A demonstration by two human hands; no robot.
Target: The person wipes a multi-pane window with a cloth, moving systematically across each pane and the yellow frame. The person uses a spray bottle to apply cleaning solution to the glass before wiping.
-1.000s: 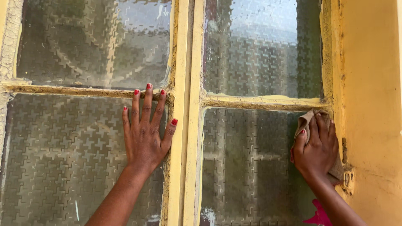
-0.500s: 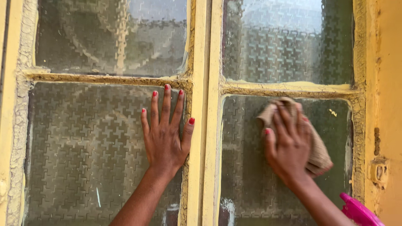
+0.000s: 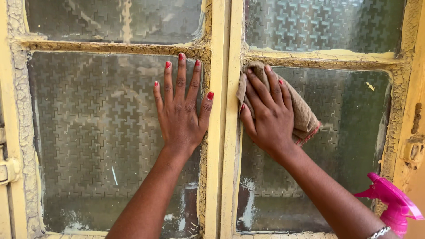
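Window frame (image 3: 220, 132) fills my whole view: old yellow wood, with cracked and flaking putty around four panes of patterned, frosted glass. A central upright splits the left panes from the right, and a horizontal bar crosses each side near the top of the picture. The lower left pane (image 3: 88, 146) is the biggest stretch of glass I see, dusty, with pale smears along its bottom edge. The lower right pane (image 3: 354, 146) carries similar white streaks low down and a small pale fleck near its upper right corner.

My left hand (image 3: 181, 110) lies flat on the lower left pane, fingers spread wide and pointing up, fingertips near the horizontal bar, holding nothing. My right hand (image 3: 265, 115) presses a brown cloth (image 3: 303, 115) against the upper left corner of the lower right pane, just beside the central upright; the fingers are splayed over the cloth, which bunches out above the fingertips and to the right of the palm.

At the bottom right, a pink spray bottle nozzle (image 3: 392, 203) pokes into view near my right forearm. A rusty hinge (image 3: 414, 150) sits on the frame's right edge, and a metal latch (image 3: 6, 168) shows at the far left.
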